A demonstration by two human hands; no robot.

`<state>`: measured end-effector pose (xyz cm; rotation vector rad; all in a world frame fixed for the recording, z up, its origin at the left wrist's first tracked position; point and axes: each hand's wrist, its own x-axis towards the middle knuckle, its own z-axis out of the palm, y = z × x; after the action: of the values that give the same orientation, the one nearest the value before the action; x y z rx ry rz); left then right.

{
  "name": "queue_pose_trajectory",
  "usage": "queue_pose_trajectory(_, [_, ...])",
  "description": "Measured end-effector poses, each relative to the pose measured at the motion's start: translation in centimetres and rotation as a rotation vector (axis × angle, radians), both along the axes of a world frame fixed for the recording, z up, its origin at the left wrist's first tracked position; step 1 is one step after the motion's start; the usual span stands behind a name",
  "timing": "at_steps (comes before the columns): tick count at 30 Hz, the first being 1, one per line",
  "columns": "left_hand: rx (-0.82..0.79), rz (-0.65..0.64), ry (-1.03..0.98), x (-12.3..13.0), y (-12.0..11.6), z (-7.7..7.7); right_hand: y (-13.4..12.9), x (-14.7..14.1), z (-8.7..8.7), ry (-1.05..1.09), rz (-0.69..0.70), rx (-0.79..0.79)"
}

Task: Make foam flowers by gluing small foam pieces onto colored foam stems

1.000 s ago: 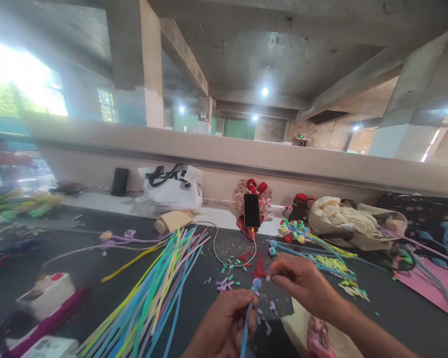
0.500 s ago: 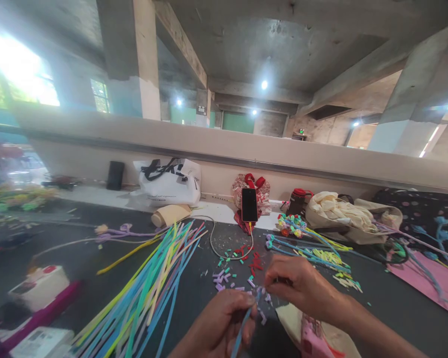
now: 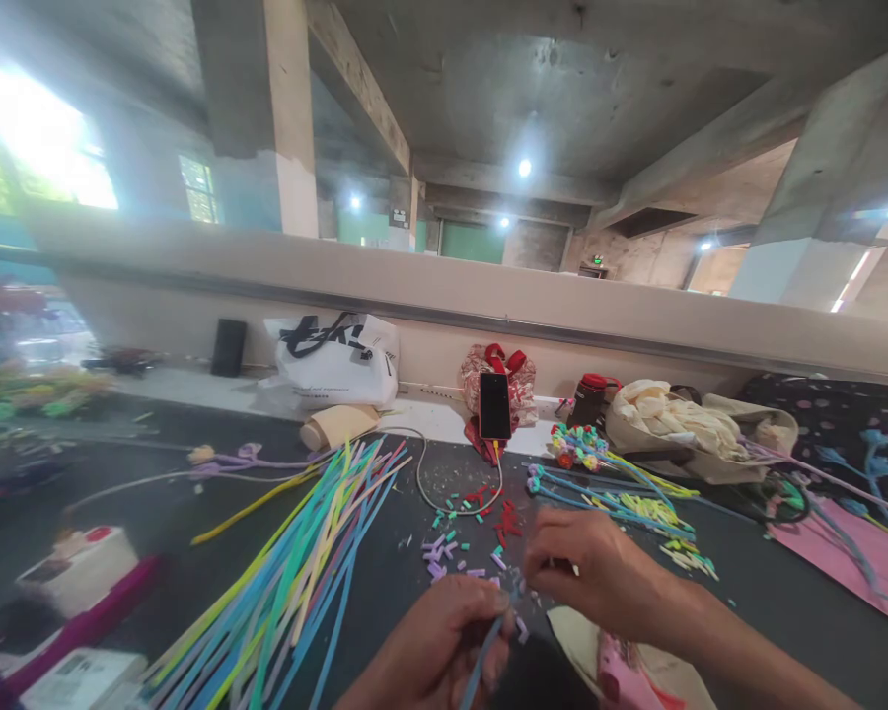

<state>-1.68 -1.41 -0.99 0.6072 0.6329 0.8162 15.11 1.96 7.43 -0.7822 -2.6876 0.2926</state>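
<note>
**Blue stem (image 3: 481, 663) clamped in the left hand (image 3: 448, 631), right hand (image 3: 592, 562) just beside its upper end**

Slanting up through the left fingers, low and near the middle of the view, above the black tabletop (image 3: 385, 631). Thumb and fingers of the left hand closed on the stem. Fingers of the right hand curled inward close to the stem's blurred tip; cannot tell whether pinched on it or on some small piece.

Just beyond the hands, scattered on the tabletop: purple pieces (image 3: 435, 554) nearest, then small green bits and red pieces (image 3: 509, 518). Under the right forearm, a pink item (image 3: 622, 680) on something cream-coloured.

To the left, a loose fanned bundle of coloured stems (image 3: 303, 592) in blue, green, yellow and purple. To the right, beyond the right hand, blue stems with bunched tips, a cluster of colourful heads (image 3: 577, 444) and a heap of yellow-green pieces (image 3: 647, 518).

Farther back, a phone (image 3: 495, 406) propped upright against a red-patterned bag (image 3: 522, 370), with a pale cable (image 3: 418, 473) looping from its lower end. Along the low wall, a white bag (image 3: 336, 365) to the left; a dark flask with a red lid and a stuffed cloth bag (image 3: 658, 409) to the right. At far right, a pink sheet (image 3: 844, 562).
</note>
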Motion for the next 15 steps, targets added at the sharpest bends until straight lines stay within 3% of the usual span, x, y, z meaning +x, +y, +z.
queue_pose_trajectory(15, [0.084,-0.018,-0.016,-0.10,0.01,0.14,-0.31,-0.29,-0.22,-0.114,-0.009,0.115])
